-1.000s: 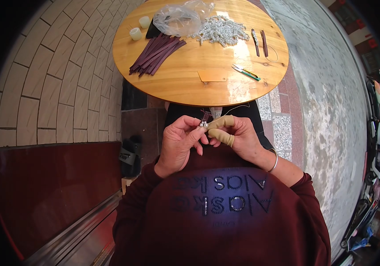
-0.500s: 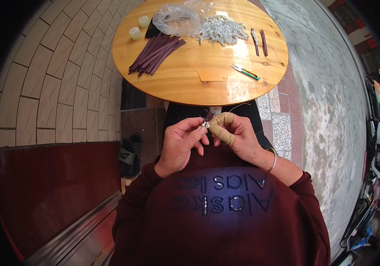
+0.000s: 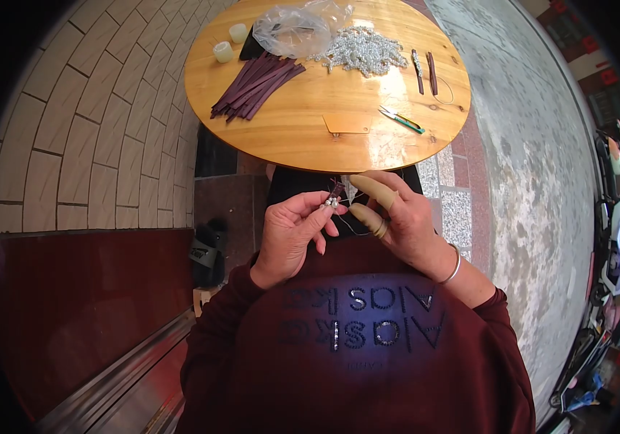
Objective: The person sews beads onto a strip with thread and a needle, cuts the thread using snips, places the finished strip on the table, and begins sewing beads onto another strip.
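Note:
Between thumb and fingers, my left hand (image 3: 293,230) pinches a short dark purple strip (image 3: 337,190) with shiny silvery beads (image 3: 332,203) on it. Just right of the beads is my right hand (image 3: 400,217), with tan covers on its thumb and index finger; these two fingers are apart. A thin pale thread (image 3: 348,223) loops down between the hands. Whether the right fingertips hold a needle or thread is too small to tell. Both hands are over the lap, in front of the table's near edge.
On the round wooden table (image 3: 288,137) lie purple strips (image 3: 256,85), a clear plastic bag (image 3: 292,32), a pile of beads (image 3: 364,50), green-handled snips (image 3: 402,120), an orange card (image 3: 346,124), two finished-looking strips (image 3: 432,72) and two small whitish cups (image 3: 223,51). Dark slippers (image 3: 207,254) are on the floor.
My right hand has moved slightly right and its covered thumb and index finger have spread apart. The thread now loops below the beads. My left hand keeps its pinch on the beaded strip.

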Available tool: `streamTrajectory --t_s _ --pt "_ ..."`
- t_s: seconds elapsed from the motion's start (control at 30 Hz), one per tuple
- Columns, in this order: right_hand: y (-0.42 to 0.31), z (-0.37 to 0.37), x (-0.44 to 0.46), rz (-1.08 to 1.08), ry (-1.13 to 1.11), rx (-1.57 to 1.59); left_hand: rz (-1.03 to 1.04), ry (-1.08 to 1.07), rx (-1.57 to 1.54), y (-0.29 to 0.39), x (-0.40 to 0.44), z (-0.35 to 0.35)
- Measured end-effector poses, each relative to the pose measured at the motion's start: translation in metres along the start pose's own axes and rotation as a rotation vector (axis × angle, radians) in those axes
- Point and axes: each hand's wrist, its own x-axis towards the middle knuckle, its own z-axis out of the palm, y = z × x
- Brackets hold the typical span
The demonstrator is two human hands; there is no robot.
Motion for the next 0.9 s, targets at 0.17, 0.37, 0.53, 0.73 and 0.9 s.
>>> streamTrajectory --t_s 0.17,0.37,0.53,0.73,0.9 --pt "0.005 -0.007 0.002 -0.022 -0.158 0.001 0.046 0.033 0.095 0.000 -0.001 -0.004" --pt "0.000 -0.014 0.021 -0.115 -0.177 -0.004 0.071 0.019 0.190 -0.003 -0.001 -0.003" --pt "0.002 -0.012 0.037 -0.071 -0.218 0.011 0.109 0.033 0.208 -0.002 -0.002 -0.003" --pt "0.003 -0.006 0.052 -0.138 -0.258 -0.047 0.146 0.036 0.454 -0.003 -0.003 -0.005" --pt "-0.010 0.005 0.046 -0.350 -0.242 -0.112 0.121 0.100 0.320 0.002 0.000 -0.007"
